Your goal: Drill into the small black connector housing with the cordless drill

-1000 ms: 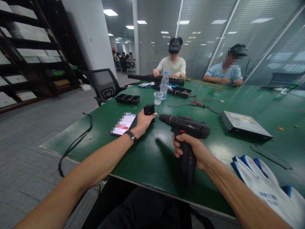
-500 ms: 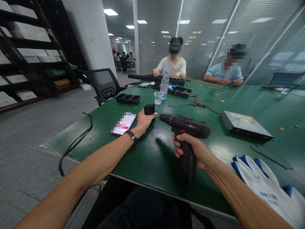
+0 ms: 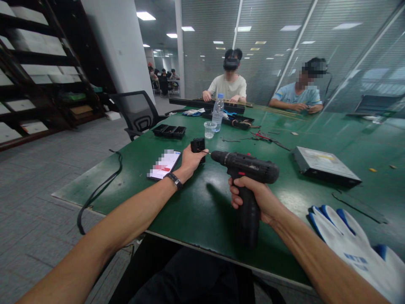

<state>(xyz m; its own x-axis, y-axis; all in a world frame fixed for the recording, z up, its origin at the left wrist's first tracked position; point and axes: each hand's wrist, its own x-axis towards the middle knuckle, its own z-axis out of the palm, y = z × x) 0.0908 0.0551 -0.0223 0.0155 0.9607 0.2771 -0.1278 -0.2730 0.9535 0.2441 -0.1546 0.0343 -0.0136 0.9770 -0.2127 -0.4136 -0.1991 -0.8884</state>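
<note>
My right hand (image 3: 251, 192) is wrapped round the grip of a black cordless drill (image 3: 253, 165), whose chuck points left. My left hand (image 3: 191, 161) grips a small black boxy part (image 3: 198, 145) on the table, thumb stretched toward the drill. The drill's thin bit meets the part's side close to my thumb tip; whether it sits in a screw is too small to tell. Beside my left wrist lies a phone (image 3: 169, 162) with its screen lit.
Beyond my hands stand a clear cup (image 3: 209, 130), a water bottle (image 3: 218, 114) and a black compartment tray (image 3: 169, 131). To the right lie a metal drive box (image 3: 327, 164) and white-blue gloves (image 3: 344, 242). Two people sit across the green table (image 3: 126, 192).
</note>
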